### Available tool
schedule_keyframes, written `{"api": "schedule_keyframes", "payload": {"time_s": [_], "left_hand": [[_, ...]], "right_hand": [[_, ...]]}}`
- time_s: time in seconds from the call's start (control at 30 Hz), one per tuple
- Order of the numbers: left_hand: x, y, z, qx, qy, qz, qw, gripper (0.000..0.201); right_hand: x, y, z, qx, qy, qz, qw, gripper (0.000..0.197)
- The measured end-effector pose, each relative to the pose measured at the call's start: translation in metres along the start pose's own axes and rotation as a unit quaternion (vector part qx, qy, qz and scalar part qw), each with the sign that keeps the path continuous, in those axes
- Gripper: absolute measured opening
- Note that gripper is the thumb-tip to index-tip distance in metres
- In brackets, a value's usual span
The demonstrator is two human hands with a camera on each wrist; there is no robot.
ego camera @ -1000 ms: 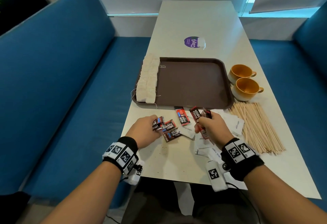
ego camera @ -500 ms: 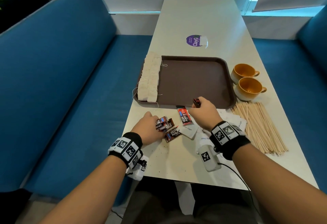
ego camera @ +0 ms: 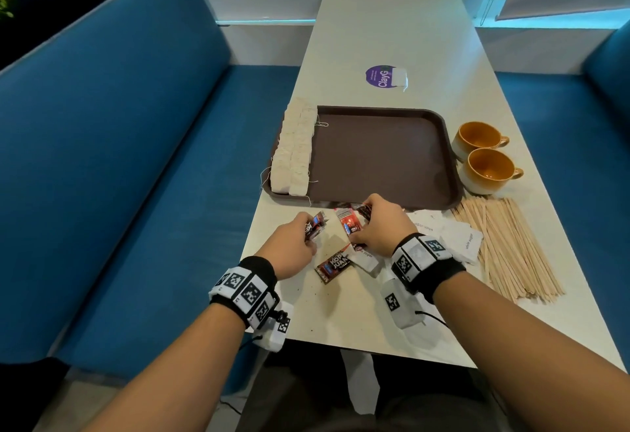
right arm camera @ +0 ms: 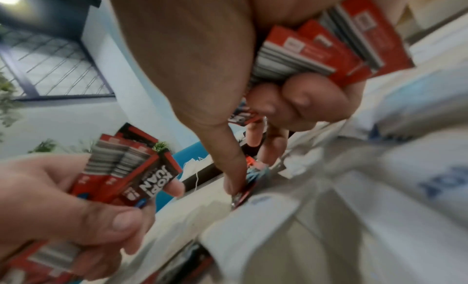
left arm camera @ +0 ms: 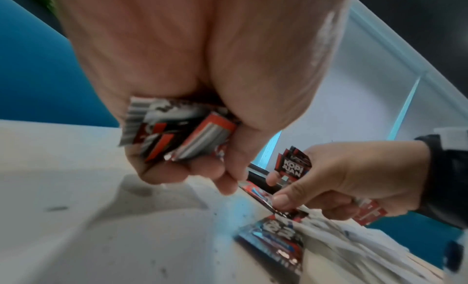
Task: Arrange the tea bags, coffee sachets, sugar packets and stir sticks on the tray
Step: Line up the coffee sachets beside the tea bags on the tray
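Note:
A brown tray [ego camera: 381, 155] lies mid-table with white tea bags [ego camera: 295, 152] lined along its left side. Just in front of the tray, my left hand [ego camera: 295, 242] grips a small stack of red-and-black coffee sachets [left arm camera: 177, 136]. My right hand [ego camera: 378, 227] holds several more sachets [right arm camera: 334, 42] against its palm while its thumb and forefinger pinch a sachet lying on the table [ego camera: 349, 223]. One more sachet [ego camera: 334, 266] lies flat between my wrists. White sugar packets [ego camera: 460, 239] are partly under my right hand. Wooden stir sticks [ego camera: 504, 244] lie to the right.
Two orange cups [ego camera: 489, 171] stand right of the tray, close to the stir sticks. A purple sticker [ego camera: 380, 77] with a lone tea bag [ego camera: 399, 77] lies beyond the tray. Blue benches [ego camera: 136, 159] flank the narrow white table [ego camera: 392, 32].
My right hand reached toward the tray's front edge, then drew back onto the sachet lying by it. My left hand lifted its sachets off the table; fewer lie loose.

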State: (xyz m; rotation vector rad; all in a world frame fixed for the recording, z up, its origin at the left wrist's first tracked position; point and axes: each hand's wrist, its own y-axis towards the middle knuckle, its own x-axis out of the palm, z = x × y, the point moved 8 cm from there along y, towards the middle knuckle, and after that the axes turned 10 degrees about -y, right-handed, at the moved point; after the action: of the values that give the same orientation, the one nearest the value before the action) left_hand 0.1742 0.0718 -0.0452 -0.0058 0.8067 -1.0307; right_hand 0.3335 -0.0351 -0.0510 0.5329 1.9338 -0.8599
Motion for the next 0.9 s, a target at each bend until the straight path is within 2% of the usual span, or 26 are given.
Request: {"api": "schedule_keyframes", "payload": {"time_s": [0.1, 0.23, 0.33, 0.43, 0.53, 0.6, 0.77, 0.83, 0.9], "left_hand": [[0.015, 0.003, 0.006, 0.004, 0.009, -0.006, 1.000, 0.023], [0.033, 0.002, 0.010, -0.005, 0.041, -0.021, 0.999, 0.046], [0.037, 0.001, 0.014, -0.003, 0.059, -0.015, 0.998, 0.038], [0.033, 0.001, 0.012, -0.006, 0.054, -0.001, 0.999, 0.022], [0.029, -0.001, 0.007, -0.014, 0.066, 0.002, 0.998, 0.020], [0.026, -0.003, 0.002, -0.015, 0.030, -0.001, 0.999, 0.014], [0.007, -0.005, -0.015, -0.026, -0.132, 0.047, 0.990, 0.008], [0.003, -0.008, -0.015, -0.029, -0.216, 0.064, 0.974, 0.008], [0.003, -0.011, -0.009, -0.025, -0.305, 0.060, 0.950, 0.006]], "right_hand": [[0.000, 0.000, 0.003, -0.004, 0.061, 0.001, 0.998, 0.059], [-0.002, -0.003, 0.005, -0.017, 0.120, -0.005, 0.993, 0.028], [-0.010, -0.008, 0.010, -0.010, 0.181, 0.011, 0.983, 0.010], [-0.014, -0.015, 0.021, 0.019, 0.281, 0.016, 0.959, 0.015], [-0.012, -0.024, 0.029, 0.048, 0.389, -0.004, 0.920, 0.010], [-0.010, -0.027, 0.033, 0.051, 0.420, -0.007, 0.906, 0.012], [-0.003, -0.037, 0.035, 0.047, 0.437, -0.029, 0.898, 0.012], [0.003, -0.039, 0.033, 0.044, 0.450, -0.052, 0.890, 0.032], [0.007, -0.038, 0.029, 0.039, 0.467, -0.061, 0.881, 0.038]]}}
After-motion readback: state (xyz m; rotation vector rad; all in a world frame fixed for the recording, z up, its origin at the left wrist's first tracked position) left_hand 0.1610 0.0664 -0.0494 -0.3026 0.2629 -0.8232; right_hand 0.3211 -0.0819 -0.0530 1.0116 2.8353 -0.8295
